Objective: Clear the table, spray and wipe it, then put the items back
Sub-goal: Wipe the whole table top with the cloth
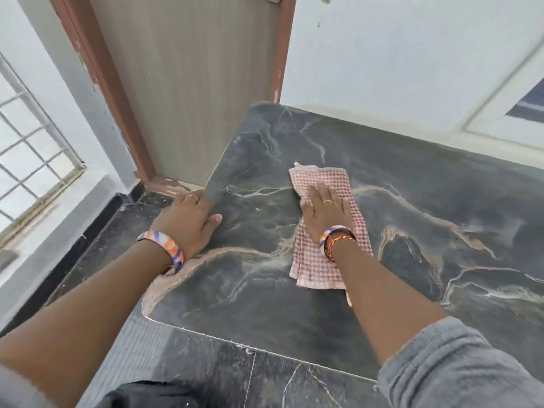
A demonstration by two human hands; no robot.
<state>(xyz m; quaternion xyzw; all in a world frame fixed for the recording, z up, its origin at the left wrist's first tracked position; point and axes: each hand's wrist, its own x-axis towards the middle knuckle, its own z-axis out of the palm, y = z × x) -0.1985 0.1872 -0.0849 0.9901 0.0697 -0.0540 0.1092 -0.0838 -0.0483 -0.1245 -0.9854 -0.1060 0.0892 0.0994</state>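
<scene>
Both palms flat, right hand (325, 209) on cloth (323, 260)

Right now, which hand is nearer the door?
Left. The left hand rests on the table's left edge, the side by the door. The right hand lies flat on the pink cloth, farther toward the middle.

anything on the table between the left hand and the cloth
No. In the head view, only bare dark marble table top lies between the left hand and the pink cloth under the right hand.
</scene>
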